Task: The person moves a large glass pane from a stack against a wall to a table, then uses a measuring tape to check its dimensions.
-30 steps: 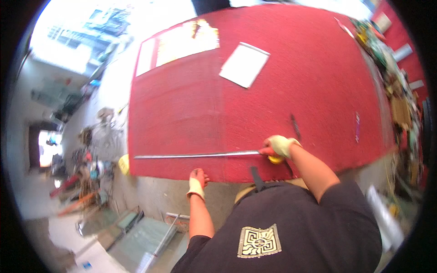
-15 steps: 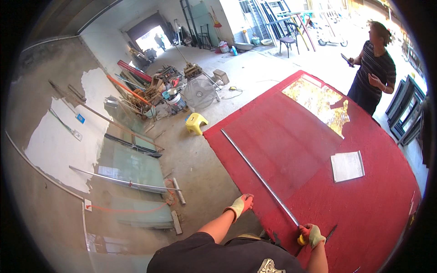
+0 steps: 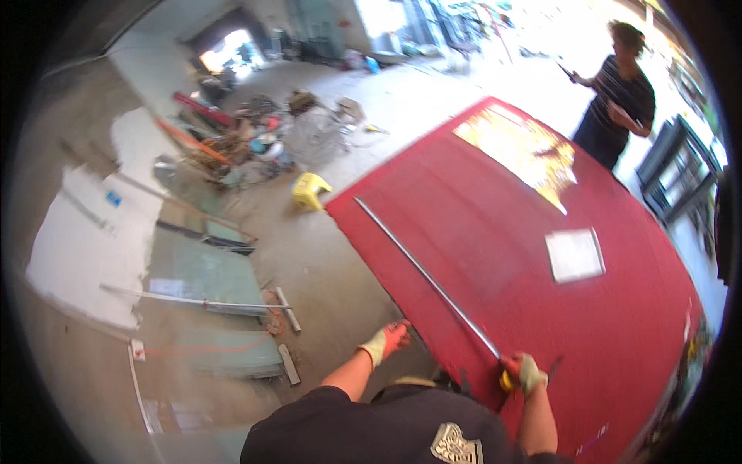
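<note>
Over the red worktop (image 3: 626,317), the fingers of the right hand (image 3: 527,373) clasp a tape measure (image 3: 506,380) by its yellow body, where I'd grip it too, since the outstretched blade (image 3: 437,284) looks light, springy and easily kinked, while the left hand (image 3: 386,342) is empty, loosely bent.

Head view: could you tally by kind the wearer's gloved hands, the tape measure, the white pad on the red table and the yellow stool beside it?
Left hand and right hand, gloved: 2
Tape measure: 1
White pad: 1
Yellow stool: 1
Total: 5
</note>
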### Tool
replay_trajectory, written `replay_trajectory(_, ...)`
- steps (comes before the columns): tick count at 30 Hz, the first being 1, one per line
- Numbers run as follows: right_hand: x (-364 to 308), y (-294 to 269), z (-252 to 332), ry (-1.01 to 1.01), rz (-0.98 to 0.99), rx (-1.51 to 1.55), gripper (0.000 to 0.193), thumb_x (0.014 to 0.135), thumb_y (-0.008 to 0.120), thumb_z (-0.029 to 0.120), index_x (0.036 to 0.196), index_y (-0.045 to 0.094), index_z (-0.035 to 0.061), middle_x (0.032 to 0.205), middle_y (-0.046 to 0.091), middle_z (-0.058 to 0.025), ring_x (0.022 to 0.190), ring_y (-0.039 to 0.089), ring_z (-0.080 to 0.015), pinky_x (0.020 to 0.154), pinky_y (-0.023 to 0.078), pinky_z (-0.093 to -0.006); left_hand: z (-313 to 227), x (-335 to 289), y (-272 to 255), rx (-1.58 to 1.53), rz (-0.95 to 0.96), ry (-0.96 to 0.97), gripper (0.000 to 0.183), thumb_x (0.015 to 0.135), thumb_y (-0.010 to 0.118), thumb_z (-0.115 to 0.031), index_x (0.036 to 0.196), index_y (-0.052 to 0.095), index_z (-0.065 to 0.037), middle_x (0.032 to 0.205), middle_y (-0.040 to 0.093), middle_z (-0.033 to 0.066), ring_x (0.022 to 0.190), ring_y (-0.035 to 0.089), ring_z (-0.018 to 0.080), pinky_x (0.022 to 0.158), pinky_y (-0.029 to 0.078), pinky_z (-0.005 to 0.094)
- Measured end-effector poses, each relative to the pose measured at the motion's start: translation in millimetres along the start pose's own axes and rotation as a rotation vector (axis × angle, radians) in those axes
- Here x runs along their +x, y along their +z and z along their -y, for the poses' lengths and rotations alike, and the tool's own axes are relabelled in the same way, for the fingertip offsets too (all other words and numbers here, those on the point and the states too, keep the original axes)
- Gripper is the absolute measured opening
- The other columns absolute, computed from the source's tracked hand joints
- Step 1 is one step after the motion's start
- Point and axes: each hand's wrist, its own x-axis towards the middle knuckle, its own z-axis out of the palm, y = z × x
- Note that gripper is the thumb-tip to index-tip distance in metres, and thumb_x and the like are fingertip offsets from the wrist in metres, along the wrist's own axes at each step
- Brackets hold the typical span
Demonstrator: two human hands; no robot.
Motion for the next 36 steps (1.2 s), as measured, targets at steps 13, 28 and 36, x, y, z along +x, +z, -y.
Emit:
replay_trajectory(13, -29, -9, 38, 0.137, 0.065, 0.836, 0.051, 0.099, 0.07, 0.047, 0.128, 0.074, 0.0044, 0.113, 0.079, -0.0145, 0.105, 0.074, -0.0286, 0.091, 0.057, -0.0402, 7, 3, 5, 0.008, -0.138, -0.047, 0.027, 0.11, 0.061, -0.04, 0.134, 0.061, -0.029, 0.108, 0.067, 0.0004, 0.101, 0.067, 0.0194, 0.098, 0.053, 0.0433)
replay_trajectory(28, -30, -26, 53, 0.119, 0.071, 0.575, 0.063, 0.096, 0.067, 0.057, 0.134, 0.071, 0.0084, 0.13, 0.073, -0.018, 0.125, 0.066, -0.0386, 0.106, 0.051, -0.0497, 89, -51, -19, 0.631, -0.173, -0.385, 0.048, 0.105, 0.052, -0.044, 0.13, 0.062, -0.004, 0.113, 0.071, 0.0122, 0.099, 0.071, 0.0248, 0.089, 0.056, 0.0418)
replay_trajectory(36, -39, -32, 55, 0.013, 0.044, 0.571, 0.065, 0.096, 0.064, 0.058, 0.138, 0.069, 0.0086, 0.134, 0.071, -0.0194, 0.128, 0.065, -0.0387, 0.108, 0.051, -0.0483, 201, -85, -100, 1.19, 0.103, -0.288, 0.043, 0.103, 0.054, -0.041, 0.125, 0.068, -0.006, 0.105, 0.076, 0.0122, 0.098, 0.072, 0.0265, 0.085, 0.057, 0.0427)
